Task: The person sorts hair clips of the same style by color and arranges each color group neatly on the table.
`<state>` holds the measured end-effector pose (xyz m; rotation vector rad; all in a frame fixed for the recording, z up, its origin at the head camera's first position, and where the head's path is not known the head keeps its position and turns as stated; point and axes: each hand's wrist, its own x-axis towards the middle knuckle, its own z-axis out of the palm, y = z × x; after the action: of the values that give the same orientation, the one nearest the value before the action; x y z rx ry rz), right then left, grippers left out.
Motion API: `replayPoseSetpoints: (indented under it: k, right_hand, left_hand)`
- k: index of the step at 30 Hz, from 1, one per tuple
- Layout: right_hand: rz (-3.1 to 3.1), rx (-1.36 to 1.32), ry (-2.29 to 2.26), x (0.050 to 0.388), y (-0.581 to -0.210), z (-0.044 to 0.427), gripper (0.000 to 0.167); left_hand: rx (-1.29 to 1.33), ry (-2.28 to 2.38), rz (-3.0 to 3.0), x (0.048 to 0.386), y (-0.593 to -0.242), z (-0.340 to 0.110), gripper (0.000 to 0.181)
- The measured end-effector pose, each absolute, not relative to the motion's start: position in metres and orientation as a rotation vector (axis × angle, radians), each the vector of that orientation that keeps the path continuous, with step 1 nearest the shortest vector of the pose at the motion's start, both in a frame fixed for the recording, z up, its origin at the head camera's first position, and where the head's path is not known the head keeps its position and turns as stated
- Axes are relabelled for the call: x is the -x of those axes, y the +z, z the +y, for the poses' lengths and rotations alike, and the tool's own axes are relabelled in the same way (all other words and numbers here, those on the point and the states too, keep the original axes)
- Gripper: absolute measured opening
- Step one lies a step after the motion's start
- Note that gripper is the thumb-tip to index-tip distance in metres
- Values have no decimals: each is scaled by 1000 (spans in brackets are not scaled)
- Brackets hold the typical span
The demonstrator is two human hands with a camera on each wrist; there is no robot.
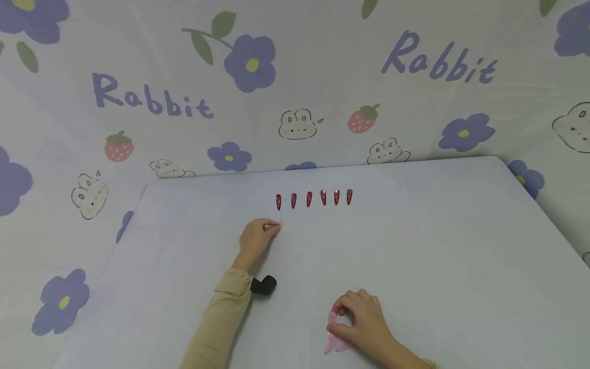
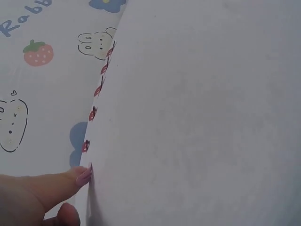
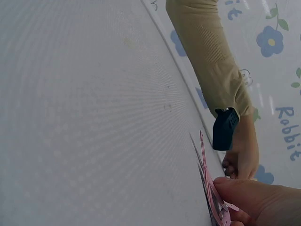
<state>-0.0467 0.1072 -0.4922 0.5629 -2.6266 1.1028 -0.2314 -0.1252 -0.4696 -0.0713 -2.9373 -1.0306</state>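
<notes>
Several red snap hair clips (image 1: 309,199) lie in a row across the far part of the white table. Just in front of the row's left end, my left hand (image 1: 255,238) pinches a pink hair clip (image 2: 84,176) between thumb and finger, close to the tabletop. Near the table's front, my right hand (image 1: 366,320) holds pink hair clips (image 3: 214,195) between thumb and fingers. One pink clip (image 1: 330,342) in that group points toward the front, with another pink clip (image 1: 344,346) beside it. My right hand partly hides this group, so its number cannot be told.
The white table (image 1: 438,246) reaches back to a cloth backdrop (image 1: 322,77) printed with rabbits, flowers and strawberries. A black wrist-worn device (image 1: 264,285) sticks out from the left sleeve (image 1: 221,318).
</notes>
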Motion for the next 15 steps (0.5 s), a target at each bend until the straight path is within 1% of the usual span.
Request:
replayPoseSetpoints:
  k: [4,8,15]
  right_hand:
    - [-2627,-568,1096,46,-490,106,29]
    - [-2634,-557,1100,45,-488,106,29]
    - [-2647,-503,1190,44,-488,105,27]
  left_hand:
    - [93,-994,-3058,231,-463,-131,23]
    - [154,-992,-3139,233,-457,-134,23]
    - [68,-1030,-3111,237,-459,-136,21]
